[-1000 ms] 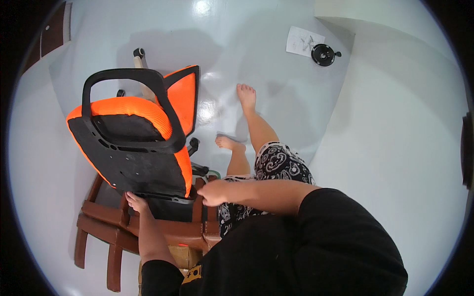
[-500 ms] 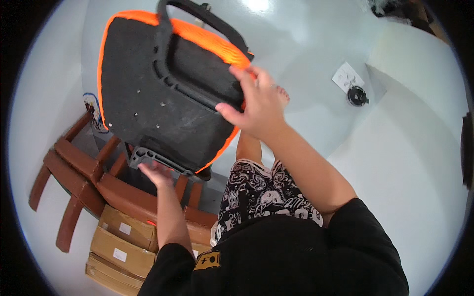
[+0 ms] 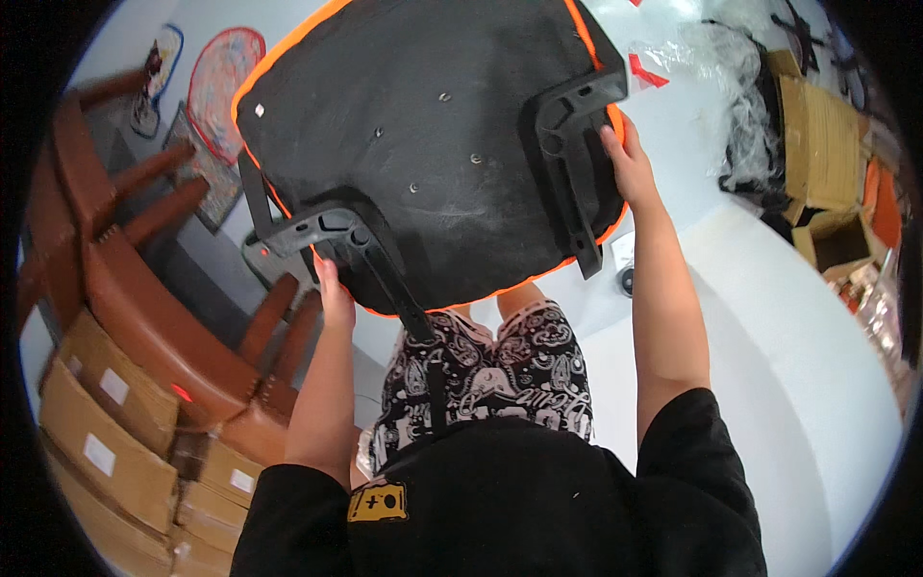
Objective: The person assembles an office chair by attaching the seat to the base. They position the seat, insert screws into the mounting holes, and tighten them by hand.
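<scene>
A chair seat (image 3: 442, 125) with an orange rim hangs in front of me, its black underside facing me and a few small metal-rimmed holes showing. Two black plastic armrests (image 3: 361, 240) are fixed along its sides. My left hand (image 3: 336, 296) grips the lower left edge beside one armrest, the thumb on the near face. At the right edge, my right hand (image 3: 632, 163) holds the orange rim next to the other armrest (image 3: 567, 144). Most fingers of both hands are hidden behind the seat.
Brown leather furniture with stubby legs (image 3: 144, 298) lies on the left, with cardboard boxes (image 3: 115, 433) nearer me. An open cardboard box (image 3: 822, 144) and clear plastic wrap (image 3: 745, 106) are at the far right. A small black round part (image 3: 627, 281) lies beside a white paper.
The seat has turned and shifted right, so both armrests now point toward me. My right hand has moved to its right edge; my left now grips the lower left edge. The view has swung.
</scene>
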Tool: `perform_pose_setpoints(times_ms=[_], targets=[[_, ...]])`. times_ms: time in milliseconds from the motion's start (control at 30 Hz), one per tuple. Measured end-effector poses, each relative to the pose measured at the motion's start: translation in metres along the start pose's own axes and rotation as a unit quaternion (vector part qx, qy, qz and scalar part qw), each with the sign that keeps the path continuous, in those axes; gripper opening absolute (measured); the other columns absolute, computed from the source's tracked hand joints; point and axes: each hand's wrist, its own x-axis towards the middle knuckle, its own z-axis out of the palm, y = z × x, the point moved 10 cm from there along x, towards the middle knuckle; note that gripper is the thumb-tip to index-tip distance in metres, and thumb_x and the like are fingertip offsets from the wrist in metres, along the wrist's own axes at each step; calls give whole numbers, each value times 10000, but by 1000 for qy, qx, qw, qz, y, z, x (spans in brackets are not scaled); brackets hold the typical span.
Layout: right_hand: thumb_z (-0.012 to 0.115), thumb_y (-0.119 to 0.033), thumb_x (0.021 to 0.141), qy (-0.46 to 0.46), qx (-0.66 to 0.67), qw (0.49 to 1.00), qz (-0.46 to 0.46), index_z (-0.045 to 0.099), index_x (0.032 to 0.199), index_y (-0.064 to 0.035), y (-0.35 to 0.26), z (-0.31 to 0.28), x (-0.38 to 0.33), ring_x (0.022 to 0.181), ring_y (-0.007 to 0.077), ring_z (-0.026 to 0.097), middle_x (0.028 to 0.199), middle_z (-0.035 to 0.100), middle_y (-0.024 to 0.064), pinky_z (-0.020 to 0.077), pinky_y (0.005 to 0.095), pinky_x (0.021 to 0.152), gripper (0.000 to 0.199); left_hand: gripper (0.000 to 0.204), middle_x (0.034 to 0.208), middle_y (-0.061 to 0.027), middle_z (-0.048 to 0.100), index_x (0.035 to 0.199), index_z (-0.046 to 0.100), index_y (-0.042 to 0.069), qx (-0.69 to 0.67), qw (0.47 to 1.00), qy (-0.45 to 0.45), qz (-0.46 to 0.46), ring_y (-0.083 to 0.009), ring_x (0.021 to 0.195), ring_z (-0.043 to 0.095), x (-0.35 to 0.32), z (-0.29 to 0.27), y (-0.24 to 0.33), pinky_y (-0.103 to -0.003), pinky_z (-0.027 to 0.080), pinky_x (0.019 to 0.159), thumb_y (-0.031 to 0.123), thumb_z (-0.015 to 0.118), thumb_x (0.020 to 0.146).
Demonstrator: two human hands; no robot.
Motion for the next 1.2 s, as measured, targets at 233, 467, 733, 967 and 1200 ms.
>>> perform_pose_setpoints(times_ms=[233,467,733,967,1200], targets=[[432,-584,854,42,34,995,85,373,1328,-41,12,-15,28,1199,232,405,1307,432,111,339,350,950,724,716,1385,-95,329,1387,223,23,-84,994,-37,53,-210,1286,300,60,-32,0,-342,208,1065,511,409,898],[558,-407,859,-94,151,981,78,422,1239,51,-21,41,39,1112,217,485,1216,506,124,359,337,957,610,553,1143,-121,536,1170,488,-57,-4,990,132,46,-205,1057,497,42,-52,62,-318,357,933,384,567,846],[565,-296,885,-36,179,981,62,489,1152,60,-26,86,8,996,190,545,1110,566,118,412,302,876,451,352,893,-43,622,942,604,-4,-123,966,224,37,-106,784,547,38,-111,51,-246,420,740,314,670,808],[532,-402,883,-41,186,980,55,458,1198,34,-26,96,9,1012,235,554,1137,558,122,432,353,887,543,331,888,-40,620,944,602,11,-127,974,183,44,-102,786,548,55,-124,40,-247,426,734,304,671,808],[560,-421,860,-82,161,975,131,435,1174,93,-18,74,16,1051,272,539,1163,532,179,428,391,912,615,668,1000,-145,588,1037,523,-109,-21,981,177,-72,-193,913,560,49,-97,29,-296,437,808,500,623,784]])
